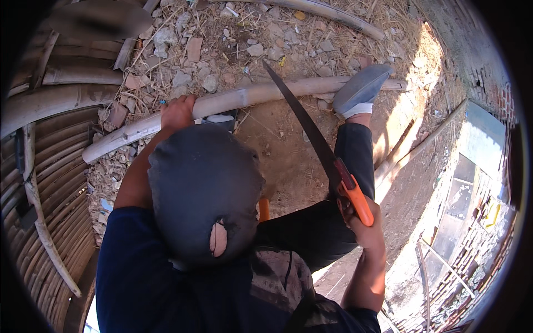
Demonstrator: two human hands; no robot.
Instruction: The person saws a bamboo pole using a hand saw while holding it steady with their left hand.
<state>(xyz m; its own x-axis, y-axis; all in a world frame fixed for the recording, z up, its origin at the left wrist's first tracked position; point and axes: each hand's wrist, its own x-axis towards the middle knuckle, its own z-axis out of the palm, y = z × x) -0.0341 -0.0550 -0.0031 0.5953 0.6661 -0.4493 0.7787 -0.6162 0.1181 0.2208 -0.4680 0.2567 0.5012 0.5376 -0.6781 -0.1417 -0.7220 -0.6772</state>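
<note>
A long pale bamboo pole [244, 97] lies across the stony ground. My left hand [179, 112] grips the pole from above, toward its left part. In my right hand [363, 222] is a hand saw [311, 136] with an orange handle, its dark curved blade pointing up toward the pole and its tip close to or touching it. My foot in a grey shoe [361, 89] rests on the pole to the right of the blade. A dark head covering [205, 188] hides much of the middle of the view.
Stacked bamboo poles [50, 166] fill the left side. Stones, rubble and dry straw [222, 44] cover the ground behind the pole, with another pole [333, 14] lying farther back. A brick wall [472, 50] and a drop to lower ground are at the right.
</note>
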